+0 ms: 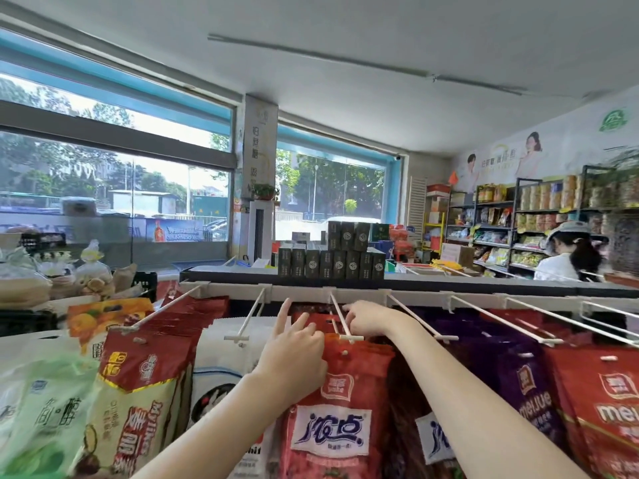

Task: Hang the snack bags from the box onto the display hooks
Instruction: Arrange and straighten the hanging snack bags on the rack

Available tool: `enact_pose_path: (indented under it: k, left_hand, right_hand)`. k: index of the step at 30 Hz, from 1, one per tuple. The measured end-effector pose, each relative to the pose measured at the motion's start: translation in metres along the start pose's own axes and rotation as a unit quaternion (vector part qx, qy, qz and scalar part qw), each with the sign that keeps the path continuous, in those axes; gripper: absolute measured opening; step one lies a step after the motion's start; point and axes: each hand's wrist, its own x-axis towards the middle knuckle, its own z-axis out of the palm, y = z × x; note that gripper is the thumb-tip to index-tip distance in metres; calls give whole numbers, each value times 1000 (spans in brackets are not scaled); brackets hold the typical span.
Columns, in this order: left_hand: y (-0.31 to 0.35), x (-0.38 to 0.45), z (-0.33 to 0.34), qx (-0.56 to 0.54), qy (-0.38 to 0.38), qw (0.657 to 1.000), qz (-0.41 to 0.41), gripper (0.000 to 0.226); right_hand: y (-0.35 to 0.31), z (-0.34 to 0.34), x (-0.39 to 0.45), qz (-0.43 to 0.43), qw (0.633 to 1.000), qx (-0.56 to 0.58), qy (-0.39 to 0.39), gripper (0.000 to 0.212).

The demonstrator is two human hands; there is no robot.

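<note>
Shelving (415, 299) with a white rail runs across the view, carrying a row of white display hooks, nearly all loaded with hanging snack bags: red-and-gold packs (145, 382) at the left, a white pack (221, 361) beside them, purple packs (532, 385) and more red ones (601, 409) to the right. Judging by that, the hanging looks well advanced, though how many bags remain is unknowable, since the box itself lies outside the view. On the centre hook (340, 319) a stack of red snack bags (345, 402) hangs near the tip. The left hand (294, 357) grips the top edge of the front bag, fingers curled over it with the forefinger lifted straight. The right hand (366, 318) reaches further up the same hook with fingers curled at the wire; whether it pinches the wire, a bag header behind, or nothing is hard to tell. Whether the front bag's hole is fully threaded is hidden by the left fingers. Dark cartons (332, 261) are stacked on the shelf top. A second person (567, 257) at the far right is partly cut off.
</note>
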Motion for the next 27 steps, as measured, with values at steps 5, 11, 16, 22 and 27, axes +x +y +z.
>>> enact_pose_path:
  k: [5,11,16,22,27]
  left_hand:
    - [2,-6,-2,8,21,1000,10,25]
    - [2,-4,-2,12,18,1000,17,20]
    - [0,-2,-2,28,12,999,19,21]
    - [1,-1,1,17,27,999,17,13]
    - [0,-1,-2,37,22,999,18,14]
  right_hand:
    - [-12,-6,10,9,999,-41,12,30]
    - [-10,-15,31,6,999,12,42,35]
    - [0,1,43,9,998,-57,-27,29]
    - [1,3,41,-1,998,-65,-22,26]
    - [-6,-10,23,-9,996,-87,-14,21]
